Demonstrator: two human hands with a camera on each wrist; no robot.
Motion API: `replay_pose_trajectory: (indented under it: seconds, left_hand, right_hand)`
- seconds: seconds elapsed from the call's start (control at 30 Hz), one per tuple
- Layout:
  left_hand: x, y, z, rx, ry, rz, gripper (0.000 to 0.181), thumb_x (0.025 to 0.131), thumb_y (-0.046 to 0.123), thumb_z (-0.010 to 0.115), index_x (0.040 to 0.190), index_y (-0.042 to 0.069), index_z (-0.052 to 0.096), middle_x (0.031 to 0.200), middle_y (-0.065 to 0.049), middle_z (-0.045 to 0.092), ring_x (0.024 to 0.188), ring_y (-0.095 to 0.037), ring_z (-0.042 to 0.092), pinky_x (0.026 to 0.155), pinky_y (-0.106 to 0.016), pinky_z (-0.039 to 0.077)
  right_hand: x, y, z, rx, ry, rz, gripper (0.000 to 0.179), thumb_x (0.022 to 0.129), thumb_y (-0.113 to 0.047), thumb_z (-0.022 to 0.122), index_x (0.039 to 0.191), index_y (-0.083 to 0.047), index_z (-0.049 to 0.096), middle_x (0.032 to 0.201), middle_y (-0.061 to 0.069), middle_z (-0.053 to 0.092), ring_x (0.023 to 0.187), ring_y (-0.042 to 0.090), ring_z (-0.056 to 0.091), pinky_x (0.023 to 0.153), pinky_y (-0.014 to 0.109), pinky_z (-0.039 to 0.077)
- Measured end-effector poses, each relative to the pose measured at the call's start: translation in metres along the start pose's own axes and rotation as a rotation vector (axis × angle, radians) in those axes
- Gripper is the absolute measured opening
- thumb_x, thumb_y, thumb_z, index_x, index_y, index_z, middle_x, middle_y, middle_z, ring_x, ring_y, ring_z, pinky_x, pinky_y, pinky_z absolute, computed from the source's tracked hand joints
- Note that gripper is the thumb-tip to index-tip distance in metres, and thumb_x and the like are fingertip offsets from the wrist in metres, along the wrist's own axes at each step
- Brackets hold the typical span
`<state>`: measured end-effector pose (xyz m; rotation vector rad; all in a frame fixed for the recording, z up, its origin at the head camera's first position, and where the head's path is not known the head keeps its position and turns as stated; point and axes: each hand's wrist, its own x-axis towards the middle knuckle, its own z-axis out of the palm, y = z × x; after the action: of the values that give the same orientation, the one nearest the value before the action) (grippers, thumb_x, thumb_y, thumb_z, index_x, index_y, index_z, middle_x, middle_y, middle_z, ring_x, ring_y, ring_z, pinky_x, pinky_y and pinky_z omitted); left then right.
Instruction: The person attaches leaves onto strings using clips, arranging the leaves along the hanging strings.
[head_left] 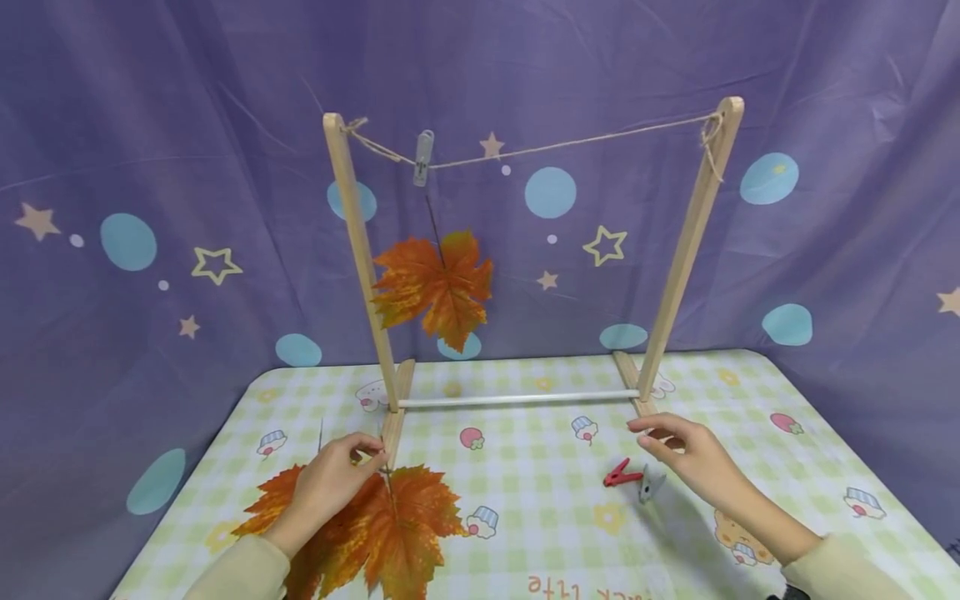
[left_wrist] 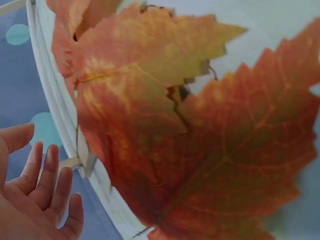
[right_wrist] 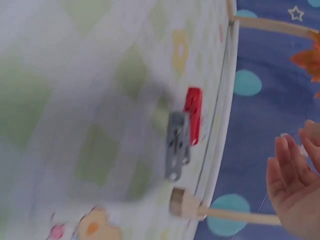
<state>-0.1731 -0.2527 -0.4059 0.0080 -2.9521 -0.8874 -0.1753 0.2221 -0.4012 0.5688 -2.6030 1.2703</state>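
My left hand (head_left: 341,475) hovers over artificial maple leaves on the table, its fingertips right at the stem of the front orange leaf (head_left: 401,525). A second orange leaf (head_left: 276,493) lies partly hidden under that hand. The left wrist view shows this hand (left_wrist: 42,195) with thumb and fingers apart, gripping nothing. Beyond two clothespins, one red (head_left: 621,473) and one grey (head_left: 650,483), my right hand (head_left: 693,450) is held in the air with loosely bent fingers and nothing in it. Both clothespins lie side by side in the right wrist view.
A wooden frame (head_left: 686,242) stands at the back with a twine line (head_left: 570,144) strung across its posts. From the line hangs another maple leaf (head_left: 442,287), its stem held by a pale clothespin (head_left: 423,158). A white rod (head_left: 517,400) joins the feet. Checked cloth (head_left: 540,500) covers the table.
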Motion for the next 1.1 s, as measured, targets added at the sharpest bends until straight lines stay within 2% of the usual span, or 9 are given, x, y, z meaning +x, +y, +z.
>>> replay_pose_trajectory:
  seconds: [0.27, 0.4, 0.6, 0.7, 0.93, 1.1]
  left_hand:
    - [0.003, -0.011, 0.006, 0.017, -0.035, -0.056, 0.022, 0.089, 0.036, 0.073, 0.101, 0.017, 0.073, 0.091, 0.007, 0.069, 0.082, -0.014, 0.064, 0.067, -0.039, 0.05]
    - [0.004, -0.013, 0.01, 0.009, -0.049, -0.071, 0.023, 0.088, 0.037, 0.074, 0.098, 0.017, 0.073, 0.088, 0.008, 0.069, 0.08, -0.013, 0.064, 0.067, -0.04, 0.05]
    - [0.004, -0.016, 0.014, 0.023, -0.062, -0.095, 0.025, 0.086, 0.04, 0.075, 0.095, 0.017, 0.073, 0.086, 0.008, 0.069, 0.08, -0.014, 0.065, 0.069, -0.041, 0.05]
    - [0.005, -0.017, 0.015, 0.037, -0.074, -0.102, 0.026, 0.086, 0.042, 0.075, 0.093, 0.018, 0.074, 0.085, 0.008, 0.069, 0.078, -0.014, 0.065, 0.067, -0.04, 0.05]
    - [0.004, -0.02, 0.019, 0.077, -0.078, -0.127, 0.027, 0.084, 0.047, 0.075, 0.087, 0.021, 0.074, 0.082, 0.01, 0.068, 0.073, -0.012, 0.063, 0.06, -0.037, 0.047]
    - [0.005, -0.021, 0.021, 0.096, -0.084, -0.127, 0.029, 0.083, 0.052, 0.075, 0.086, 0.024, 0.076, 0.081, 0.01, 0.069, 0.071, -0.011, 0.062, 0.059, -0.037, 0.047]
  right_hand:
    - [-0.004, 0.022, -0.014, 0.078, -0.145, 0.133, 0.023, 0.097, -0.02, 0.066, 0.111, -0.003, 0.07, 0.106, 0.013, 0.07, 0.087, 0.012, 0.065, 0.072, 0.028, 0.053]
    - [-0.005, 0.034, -0.018, 0.057, -0.171, 0.15, 0.024, 0.094, -0.018, 0.07, 0.11, 0.0, 0.07, 0.104, 0.011, 0.07, 0.085, 0.008, 0.063, 0.071, 0.028, 0.053]
    - [-0.008, 0.053, -0.021, 0.082, -0.275, 0.164, 0.031, 0.09, -0.015, 0.074, 0.115, 0.003, 0.067, 0.109, 0.018, 0.067, 0.085, 0.011, 0.063, 0.067, 0.029, 0.054]
    - [-0.008, 0.06, -0.022, 0.089, -0.319, 0.162, 0.035, 0.088, -0.014, 0.075, 0.117, 0.002, 0.066, 0.112, 0.019, 0.066, 0.086, 0.011, 0.062, 0.067, 0.029, 0.053]
    - [-0.008, 0.069, -0.018, 0.054, -0.374, 0.053, 0.034, 0.086, -0.01, 0.076, 0.117, 0.0, 0.067, 0.112, 0.016, 0.066, 0.084, 0.009, 0.06, 0.067, 0.027, 0.051]
    - [-0.006, 0.07, -0.014, 0.058, -0.407, 0.026, 0.035, 0.085, -0.006, 0.076, 0.118, 0.002, 0.066, 0.113, 0.018, 0.065, 0.084, 0.012, 0.059, 0.068, 0.026, 0.051]
